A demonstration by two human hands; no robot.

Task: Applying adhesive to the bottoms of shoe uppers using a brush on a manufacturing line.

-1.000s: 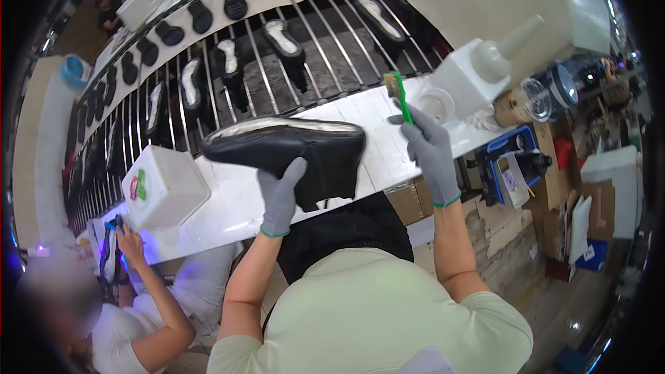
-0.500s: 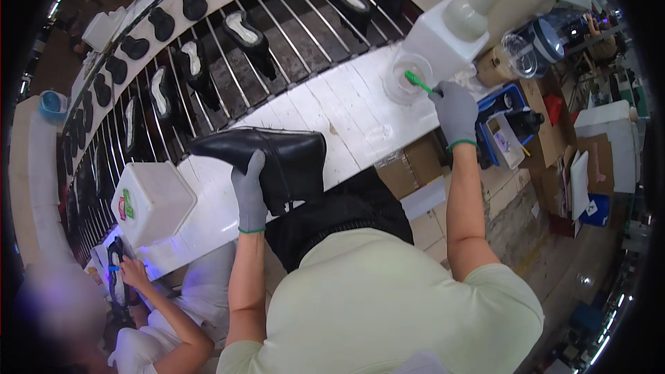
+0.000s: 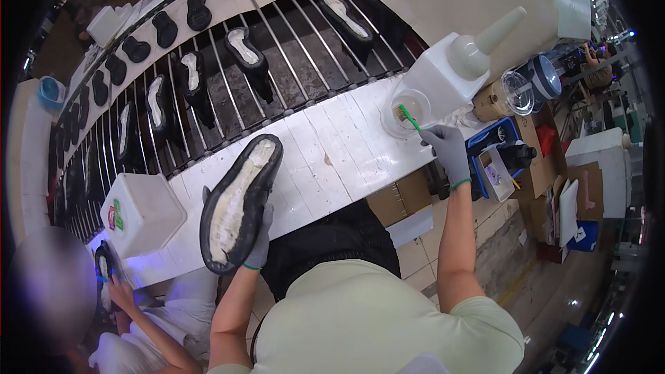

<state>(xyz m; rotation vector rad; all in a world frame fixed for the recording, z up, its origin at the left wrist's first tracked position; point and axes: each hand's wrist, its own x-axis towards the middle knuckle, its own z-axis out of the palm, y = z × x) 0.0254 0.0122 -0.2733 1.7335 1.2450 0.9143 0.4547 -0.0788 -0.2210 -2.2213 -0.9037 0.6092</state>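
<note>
My left hand [image 3: 260, 241], in a grey glove, holds a black shoe [image 3: 239, 201] sole-up over the white tiled bench [image 3: 332, 145]; the sole's inner face is whitish. My right hand [image 3: 447, 149], also gloved, grips a green-handled brush [image 3: 410, 118] whose tip is dipped in a clear round cup [image 3: 404, 112] on the bench. Just behind the cup stands a white squeeze bottle with a cone nozzle [image 3: 460, 66].
A conveyor of metal rods [image 3: 228, 76] carries several black shoes and soles behind the bench. A white box [image 3: 142, 211] sits at the bench's left end. Another person [image 3: 131, 305] works at lower left. Cartons, a lidded cup [image 3: 509, 97] and a blue tray [image 3: 495, 159] crowd the right.
My left hand has turned the shoe from lying flat to sole-up. My right hand has carried the brush to the right, into the cup.
</note>
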